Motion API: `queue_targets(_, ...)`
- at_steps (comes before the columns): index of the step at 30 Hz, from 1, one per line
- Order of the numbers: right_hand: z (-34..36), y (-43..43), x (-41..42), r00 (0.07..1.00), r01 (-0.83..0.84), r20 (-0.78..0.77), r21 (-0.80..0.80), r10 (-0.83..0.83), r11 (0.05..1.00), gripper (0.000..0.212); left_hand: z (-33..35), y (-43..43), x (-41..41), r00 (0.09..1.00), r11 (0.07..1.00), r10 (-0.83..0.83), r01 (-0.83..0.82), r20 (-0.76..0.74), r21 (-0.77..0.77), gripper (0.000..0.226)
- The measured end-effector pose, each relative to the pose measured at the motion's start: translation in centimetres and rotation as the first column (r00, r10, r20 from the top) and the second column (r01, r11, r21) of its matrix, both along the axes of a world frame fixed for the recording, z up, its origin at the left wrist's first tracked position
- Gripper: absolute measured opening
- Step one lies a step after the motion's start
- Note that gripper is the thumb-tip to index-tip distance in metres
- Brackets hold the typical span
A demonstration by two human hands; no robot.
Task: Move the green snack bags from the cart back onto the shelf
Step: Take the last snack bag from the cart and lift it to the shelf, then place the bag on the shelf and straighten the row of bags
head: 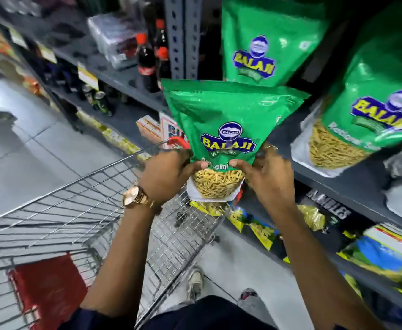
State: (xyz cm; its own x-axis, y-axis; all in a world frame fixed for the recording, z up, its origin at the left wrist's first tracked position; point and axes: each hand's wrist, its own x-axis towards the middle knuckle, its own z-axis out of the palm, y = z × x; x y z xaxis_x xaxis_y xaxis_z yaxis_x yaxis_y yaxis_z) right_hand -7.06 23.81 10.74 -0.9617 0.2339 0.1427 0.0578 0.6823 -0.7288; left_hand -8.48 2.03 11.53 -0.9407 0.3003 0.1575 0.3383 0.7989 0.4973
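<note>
I hold one green snack bag (pixel 226 129) upright in the air with both hands, just in front of the grey shelf (pixel 338 186). My left hand (pixel 166 175), with a gold watch at the wrist, grips its lower left corner. My right hand (pixel 266 175) grips its lower right corner. Two more green snack bags stand on the shelf: one (pixel 269 39) behind the held bag, another (pixel 371 103) to its right. The wire cart (pixel 81 210) sits below and to the left; no green bag shows inside it.
Cola bottles (pixel 147 60) and wrapped packs stand on the shelf section to the left. Blue and yellow snack packets (pixel 385 251) fill the lower shelf at right. A red flap (pixel 50 289) lies in the cart's child seat. My shoes stand on the grey tiled floor (pixel 28 144).
</note>
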Motion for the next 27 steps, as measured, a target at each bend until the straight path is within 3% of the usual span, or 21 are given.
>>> queue_targets(4,1.5,2.1,2.3,0.999,0.014,-0.044,0.066,-0.011,0.998,0.084,0.7,2.3,0.5,0.996,0.996,-0.086,0.086,-0.013,0.004,0.050)
queue_targets(6,2.1,5.2,4.4,0.993,0.107,-0.057,0.062,-0.103,0.992,0.066,0.9,5.5,0.7,0.980,0.980,-0.199,0.199,-0.012,-0.025,0.051)
queue_targets(8,2.3,7.0,5.7,0.988,0.149,-0.052,0.093,-0.145,0.984,0.057,1.0,7.7,0.7,0.966,0.966,-0.255,0.252,-0.044,-0.052,0.066)
queue_targets(15,3.3,16.8,11.3,0.941,0.339,-0.020,0.082,-0.339,0.937,0.062,2.4,18.9,2.2,0.914,0.910,-0.400,0.388,-0.065,-0.143,0.066)
queue_targets(18,4.1,21.0,13.8,0.909,0.417,-0.037,0.106,-0.415,0.903,0.047,3.7,23.9,3.6,0.893,0.886,-0.446,0.432,-0.054,-0.170,0.066)
queue_targets(27,6.4,35.3,21.6,0.831,0.557,-0.065,0.083,-0.553,0.827,0.050,5.5,40.1,8.7,0.822,0.829,-0.551,0.521,-0.143,-0.202,0.069)
